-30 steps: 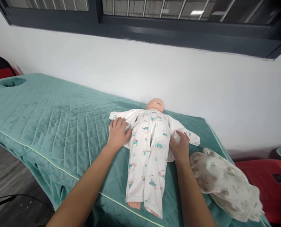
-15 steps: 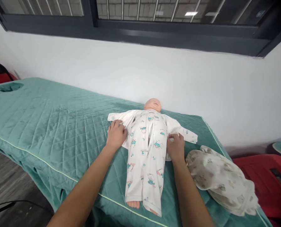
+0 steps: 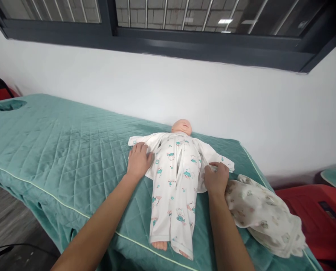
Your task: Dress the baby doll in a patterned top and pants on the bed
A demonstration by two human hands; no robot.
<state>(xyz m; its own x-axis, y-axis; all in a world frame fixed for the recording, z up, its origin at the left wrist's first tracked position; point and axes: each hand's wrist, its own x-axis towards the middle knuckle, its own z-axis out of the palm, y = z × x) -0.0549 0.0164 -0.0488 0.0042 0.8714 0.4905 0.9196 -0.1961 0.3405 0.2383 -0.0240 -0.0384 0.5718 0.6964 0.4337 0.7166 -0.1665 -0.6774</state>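
A baby doll (image 3: 182, 127) lies on its back on a green quilted bed (image 3: 72, 146), head toward the wall. White printed clothes (image 3: 175, 180) cover its body and legs, with the sleeves spread to both sides and the toes showing below. My left hand (image 3: 139, 160) rests by the sleeve on the left, its fingers bent over the cloth edge; whether it grips any cloth is hidden. On the other side, my right hand (image 3: 216, 177) pinches the side of the white top just below the sleeve.
A crumpled printed cloth bundle (image 3: 265, 214) lies right of my right forearm. Beyond the bed's right end is a red chair (image 3: 315, 214). A white wall and a dark window frame (image 3: 156, 43) stand behind. The bed has a face hole (image 3: 9, 105) at the far left.
My right hand has moved a little to the right, away from the doll's body, drawing the side of the top outward. My left hand has hardly moved.
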